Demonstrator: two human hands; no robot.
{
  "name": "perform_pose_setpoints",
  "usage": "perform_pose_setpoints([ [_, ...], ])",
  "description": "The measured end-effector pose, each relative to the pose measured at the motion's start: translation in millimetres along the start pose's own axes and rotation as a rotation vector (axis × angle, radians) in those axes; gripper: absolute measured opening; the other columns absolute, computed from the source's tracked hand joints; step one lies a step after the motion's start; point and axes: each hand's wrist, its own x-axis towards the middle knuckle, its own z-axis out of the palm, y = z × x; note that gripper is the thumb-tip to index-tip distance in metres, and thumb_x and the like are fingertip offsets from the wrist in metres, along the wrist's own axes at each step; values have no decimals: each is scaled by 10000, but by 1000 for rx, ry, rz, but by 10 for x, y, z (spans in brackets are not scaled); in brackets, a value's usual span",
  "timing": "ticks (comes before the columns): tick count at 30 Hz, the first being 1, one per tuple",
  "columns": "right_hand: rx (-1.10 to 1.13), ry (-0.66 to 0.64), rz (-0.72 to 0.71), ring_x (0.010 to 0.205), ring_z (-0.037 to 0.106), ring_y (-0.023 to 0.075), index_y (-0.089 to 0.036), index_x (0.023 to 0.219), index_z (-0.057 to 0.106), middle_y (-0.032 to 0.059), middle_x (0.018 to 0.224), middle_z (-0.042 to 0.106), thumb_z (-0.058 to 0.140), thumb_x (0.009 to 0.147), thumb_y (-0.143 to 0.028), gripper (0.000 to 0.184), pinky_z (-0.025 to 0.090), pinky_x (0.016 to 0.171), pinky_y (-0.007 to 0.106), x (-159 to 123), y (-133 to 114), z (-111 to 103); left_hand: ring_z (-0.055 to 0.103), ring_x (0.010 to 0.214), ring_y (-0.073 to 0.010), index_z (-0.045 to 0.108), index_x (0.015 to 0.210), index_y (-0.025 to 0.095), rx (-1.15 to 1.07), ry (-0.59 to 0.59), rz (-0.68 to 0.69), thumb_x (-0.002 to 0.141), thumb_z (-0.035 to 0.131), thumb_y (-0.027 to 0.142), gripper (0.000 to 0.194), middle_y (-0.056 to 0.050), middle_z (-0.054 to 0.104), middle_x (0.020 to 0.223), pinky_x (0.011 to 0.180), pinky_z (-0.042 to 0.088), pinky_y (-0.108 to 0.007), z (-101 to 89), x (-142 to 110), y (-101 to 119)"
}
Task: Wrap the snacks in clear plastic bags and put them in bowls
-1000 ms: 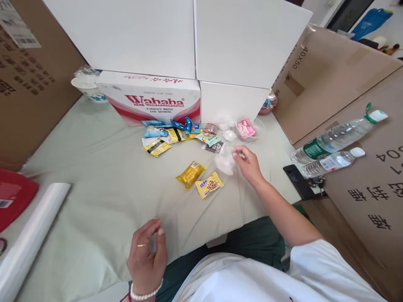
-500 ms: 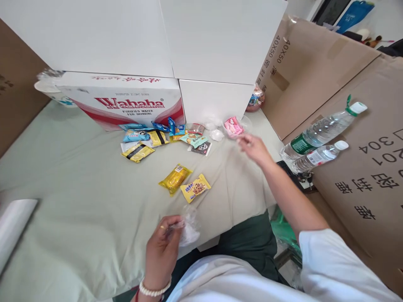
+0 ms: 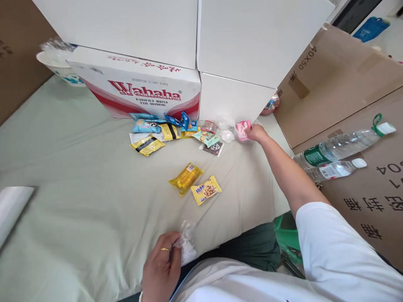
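My left hand (image 3: 163, 260), low in the head view, pinches a crumpled clear plastic bag (image 3: 188, 243) that has something white inside. Far off at the right, my right hand (image 3: 257, 133) has its thumb and fingers closed on a pink snack packet (image 3: 243, 129). That packet is at a small clear bowl, mostly hidden behind it and my hand. Beside it lies a small white bundle in clear plastic (image 3: 227, 135). Between my hands are a yellow snack packet (image 3: 185, 178) and a yellow cookie packet (image 3: 206, 190).
Several snack packets (image 3: 147, 145) lie before a Wahaha carton (image 3: 141, 90). White boxes (image 3: 119, 29) rise above it. A paper tub (image 3: 67, 73) stands back left. Two water bottles (image 3: 341, 147) lean near cardboard (image 3: 355, 113) at right. A white roll (image 3: 14, 209) lies left.
My right hand has reached forward to the pink packet and closed on it. My left hand still holds the plastic bag, slightly lower in view. The head view has shifted.
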Motion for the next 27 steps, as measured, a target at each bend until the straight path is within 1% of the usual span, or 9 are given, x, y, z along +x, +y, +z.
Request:
perform_pose_setpoints([
  [6,-77,-47,36,953,696,241,-133,1153,716,156,1102,738,528,1010,-352,323,520,855,343,-65,-149,27,715,842,-156,654,1079,235,-59,-3,13,968,494,164,208,-38,728,965,754,552,-257,10,-47,-49],
  [10,-157,-34,46,1205,626,352,-132,1338,647,259,1388,591,517,995,-342,423,476,986,449,-198,-205,23,692,896,-187,678,1050,230,-217,63,-268,955,582,300,153,-61,719,1001,770,548,-296,-12,-37,20],
  [14,-138,255,-21,1269,579,399,-144,1410,596,291,1493,453,497,995,-418,507,458,1006,536,-461,-228,-10,676,965,-199,647,1138,218,-656,133,-655,846,752,423,372,-62,708,1045,816,537,-311,-48,63,75],
  [16,28,464,-180,1279,571,358,-151,1401,600,264,1469,483,514,986,-424,504,463,1017,490,-738,-254,3,665,1010,-201,665,1032,211,-822,171,-716,789,811,423,355,-54,699,1034,876,521,-319,-51,123,74],
  [18,293,504,-324,1179,617,315,-183,1308,651,211,1347,589,488,997,-463,449,488,986,462,-1176,-294,97,648,1070,-205,657,875,203,-900,219,-730,759,843,416,306,-49,686,1030,939,497,-324,-36,181,95],
  [19,445,427,-360,1066,649,298,-211,1215,684,169,1215,657,478,1000,-506,419,512,936,457,-1449,-321,188,642,1086,-205,641,821,200,-928,240,-733,754,852,419,311,-47,682,1031,957,488,-326,-22,210,123],
  [21,740,38,-448,862,659,256,-253,1085,706,94,1019,699,520,971,-605,414,549,805,421,-2039,-388,454,644,1056,-197,633,799,198,-999,240,-740,755,857,442,334,-44,687,1032,948,489,-329,14,265,218],
  [24,1112,-497,-469,980,660,236,-299,1236,663,68,1131,703,689,884,-629,483,550,857,385,-2794,-512,933,652,1013,-187,661,866,205,-1144,153,-735,777,846,465,332,-51,708,1110,920,500,-339,66,343,398],
  [27,1372,-716,-388,982,650,213,-275,1092,700,37,1047,706,814,795,-591,448,527,890,361,-3176,-584,1234,647,1074,-197,674,872,211,-1225,95,-727,771,859,432,305,-49,716,1177,921,500,-335,84,420,504],
])
